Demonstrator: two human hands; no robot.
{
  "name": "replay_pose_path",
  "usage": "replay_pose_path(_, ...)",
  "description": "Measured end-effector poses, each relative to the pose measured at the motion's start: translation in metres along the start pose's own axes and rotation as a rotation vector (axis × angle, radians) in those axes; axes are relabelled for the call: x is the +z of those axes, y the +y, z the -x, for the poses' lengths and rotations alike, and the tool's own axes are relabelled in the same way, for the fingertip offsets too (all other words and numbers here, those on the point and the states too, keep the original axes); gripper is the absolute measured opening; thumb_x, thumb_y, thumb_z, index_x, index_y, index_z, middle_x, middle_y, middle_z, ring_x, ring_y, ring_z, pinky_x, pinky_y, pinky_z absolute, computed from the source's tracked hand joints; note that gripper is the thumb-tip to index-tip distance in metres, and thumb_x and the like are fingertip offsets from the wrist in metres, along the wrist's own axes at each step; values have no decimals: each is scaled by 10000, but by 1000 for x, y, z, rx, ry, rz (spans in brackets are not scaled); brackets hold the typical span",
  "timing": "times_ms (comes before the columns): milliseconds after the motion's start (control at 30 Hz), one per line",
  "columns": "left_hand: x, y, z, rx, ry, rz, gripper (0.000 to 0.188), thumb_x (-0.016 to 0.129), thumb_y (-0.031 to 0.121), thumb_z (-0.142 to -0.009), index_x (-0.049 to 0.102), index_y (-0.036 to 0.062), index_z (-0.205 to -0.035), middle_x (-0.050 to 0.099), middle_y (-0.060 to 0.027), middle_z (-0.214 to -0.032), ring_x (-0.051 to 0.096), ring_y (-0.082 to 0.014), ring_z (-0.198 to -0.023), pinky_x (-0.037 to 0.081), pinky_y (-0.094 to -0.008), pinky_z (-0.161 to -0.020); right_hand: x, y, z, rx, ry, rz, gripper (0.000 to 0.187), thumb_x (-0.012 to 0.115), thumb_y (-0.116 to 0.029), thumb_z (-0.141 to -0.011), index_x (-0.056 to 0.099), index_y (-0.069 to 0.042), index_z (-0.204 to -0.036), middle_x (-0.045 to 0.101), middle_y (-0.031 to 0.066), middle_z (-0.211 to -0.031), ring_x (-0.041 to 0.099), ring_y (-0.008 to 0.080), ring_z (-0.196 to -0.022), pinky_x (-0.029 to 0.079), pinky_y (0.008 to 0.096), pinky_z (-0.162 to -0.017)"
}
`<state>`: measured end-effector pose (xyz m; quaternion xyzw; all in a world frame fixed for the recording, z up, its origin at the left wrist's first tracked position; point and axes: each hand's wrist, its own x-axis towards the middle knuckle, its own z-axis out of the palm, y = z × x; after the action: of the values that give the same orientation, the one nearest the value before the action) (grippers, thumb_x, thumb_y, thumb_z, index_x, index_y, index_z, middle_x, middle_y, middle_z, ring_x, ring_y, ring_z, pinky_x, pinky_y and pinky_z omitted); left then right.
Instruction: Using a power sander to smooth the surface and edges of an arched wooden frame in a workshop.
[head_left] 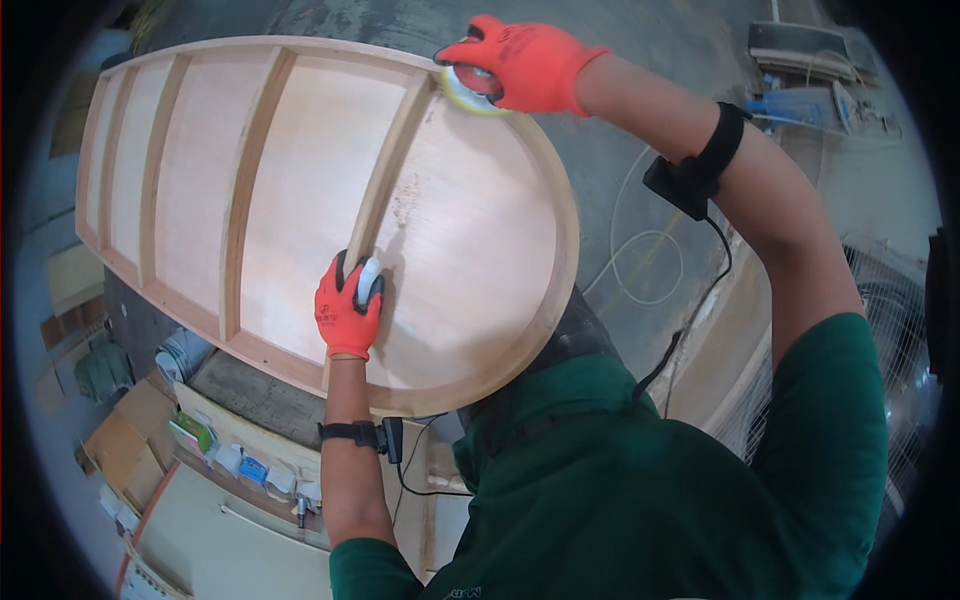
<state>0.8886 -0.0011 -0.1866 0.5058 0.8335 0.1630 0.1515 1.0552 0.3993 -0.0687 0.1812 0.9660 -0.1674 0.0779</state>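
Left hand point(348, 308): red-gloved, fingers curled around a pale rounded object point(369, 282) by a wooden rib point(396, 150)
Framed panel point(480, 220): pale, round-ended wood, before the person
Right hand point(515, 65): red-gloved, fingers wrapped around a round yellow-edged pad point(458, 92) at the far wooden rim point(340, 48)
Progress: ribs, rim fitted; brown dust point(405, 200) uncleared; rim's smoothness cannot be told

Two gloves point(347, 318); one wooden frame point(568, 215); four crossbars point(250, 178); two armbands point(722, 145).

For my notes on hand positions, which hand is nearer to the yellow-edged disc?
Right. The right hand holds the disc at the frame's rim; the left hand is farther, at a crosspiece.
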Motion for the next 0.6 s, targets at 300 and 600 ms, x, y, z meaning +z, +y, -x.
replay_pose_path(300, 6, 3, -3, 52, -9, -27, 504, 702, 123, -826, 634, 155, -1324, 520, -148, -1447, 511, -355, -1310, 432, -437, -1077, 88, 39, 166, 367, 223, -679, 827, 799, -229, -786, 408, -187, -1513, 525, 120, -1419, 612, 232, -1150, 518, 377, -967)
replay_pose_path(600, 5, 5, -2, 95, 32, 33, 401, 646, 203, -919, 634, 83, -1302, 507, -146, -1441, 506, -351, -1305, 425, -431, -1074, 210, -131, 318, 604, 588, -860, 874, 840, -173, -698, 423, -129, -1464, 478, 130, -1426, 520, 344, -1292, 441, 436, -1071)
